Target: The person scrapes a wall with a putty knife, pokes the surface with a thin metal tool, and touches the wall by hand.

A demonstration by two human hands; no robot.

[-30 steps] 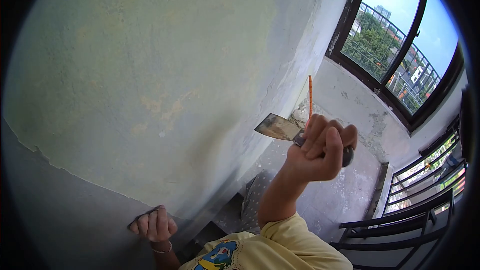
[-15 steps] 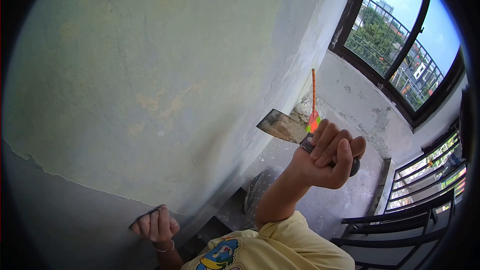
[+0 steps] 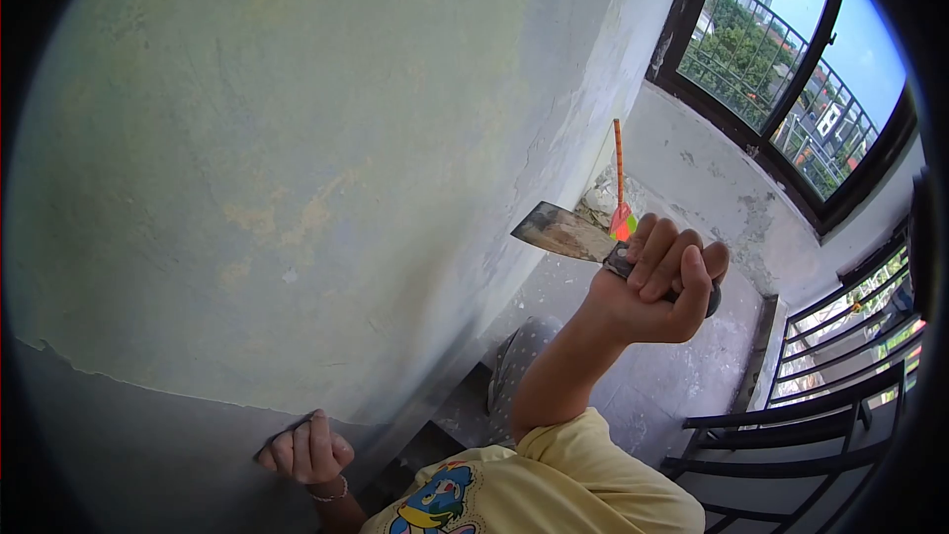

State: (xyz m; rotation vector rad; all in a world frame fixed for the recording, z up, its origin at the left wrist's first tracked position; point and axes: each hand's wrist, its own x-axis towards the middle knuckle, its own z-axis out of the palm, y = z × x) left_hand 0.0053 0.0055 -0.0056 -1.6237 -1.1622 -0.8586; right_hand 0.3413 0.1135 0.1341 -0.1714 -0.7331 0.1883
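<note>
My right hand (image 3: 672, 272) is raised, its fingers wrapped round the dark handle of a scraper (image 3: 563, 231). The scraper's broad, worn blade points left toward the painted wall (image 3: 297, 138), and brownish residue coats part of it. Low on the left, my left hand (image 3: 308, 450) is closed with its fingers curled, right at the wall beside the ragged paint edge. A dark edge shows along its fingers; I cannot tell what they hold. Above that ragged edge the wall is pale green with patchy spots, and below it is grey.
A broom (image 3: 620, 173) with an orange-striped stick leans in the far corner, near whitish rubble (image 3: 600, 196). Behind is a dark-framed window (image 3: 761, 133). Black metal railings (image 3: 791, 473) run along the lower right, and the speckled grey floor (image 3: 657, 376) lies beneath my arm.
My right hand with the scraper has shifted slightly up and to the right in view. The paint edge sits a little lower on the left, while the left hand stays at the wall.
</note>
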